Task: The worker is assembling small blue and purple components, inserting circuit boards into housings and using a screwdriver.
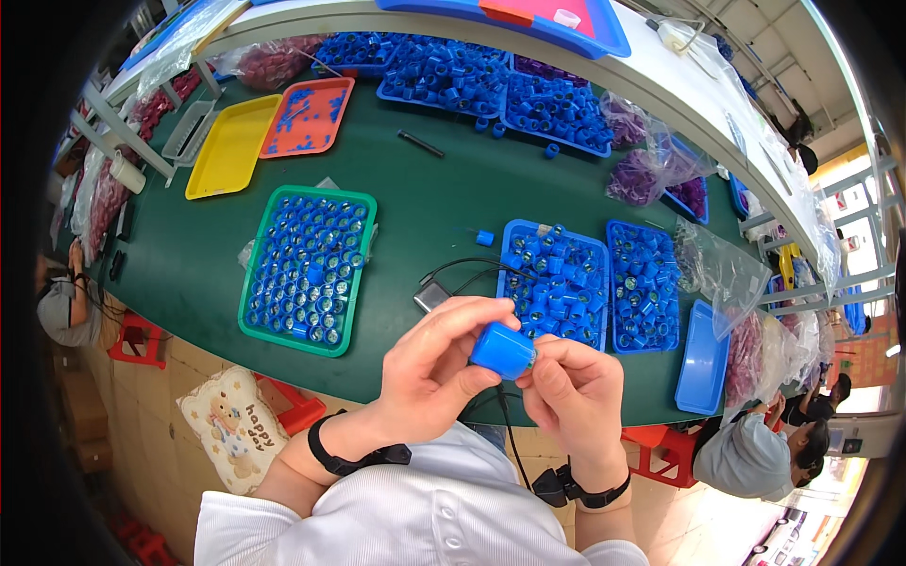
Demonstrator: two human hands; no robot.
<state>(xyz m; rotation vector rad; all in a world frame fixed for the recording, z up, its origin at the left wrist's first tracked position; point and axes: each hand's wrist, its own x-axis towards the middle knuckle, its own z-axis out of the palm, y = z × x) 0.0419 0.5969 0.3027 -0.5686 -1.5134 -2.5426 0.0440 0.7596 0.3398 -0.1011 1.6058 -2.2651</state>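
In front of my chest, my left hand (423, 370) grips a blue cylindrical plastic cap (500, 350) between thumb and fingers, its axis lying sideways. My right hand (578, 382) is closed in a pinch at the cap's right end. Whatever sits between those right fingertips is too small and covered to make out. Just beyond my hands is a blue tray (517, 226) heaped with similar blue pieces. To the left, a green tray (350, 307) holds many blue pieces in rows, with round metallic-looking insides facing up. One loose blue piece (484, 238) lies between the trays.
A black cable runs from a small dark device (431, 295) beside my left hand. A second filled blue tray (645, 346) and a plain blue tray (700, 363) stand right. Yellow (222, 146) and orange (332, 94) trays lie far left. A shelf (679, 99) overhangs the far side.
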